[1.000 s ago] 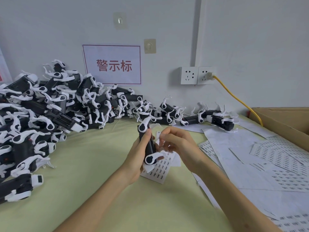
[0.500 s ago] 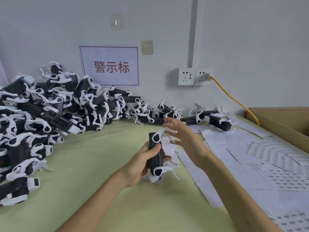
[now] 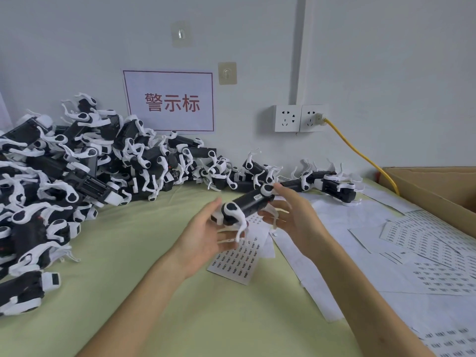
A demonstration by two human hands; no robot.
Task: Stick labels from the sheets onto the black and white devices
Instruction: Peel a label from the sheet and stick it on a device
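A black and white device point(image 3: 248, 204) hangs tilted above a label sheet point(image 3: 239, 258) on the table point(image 3: 134, 253), its lower end resting on the spread, nearly straight fingers of the left hand point(image 3: 203, 237), its upper end seemingly pinched between the thumb and fingers of the right hand point(image 3: 292, 215), though blur softens that grip.

Bare to the fingertips: my left hand point(image 3: 203, 235) and right hand point(image 3: 296, 217) carry nothing on fingers or wrists that can be made out. My left forearm point(image 3: 144, 300), entering from 7 o'clock, and my right forearm point(image 3: 360, 292), entering from 5 o'clock, are uncovered from wrist to the lower edge of view. My fingertips are too blurred to show the nails.
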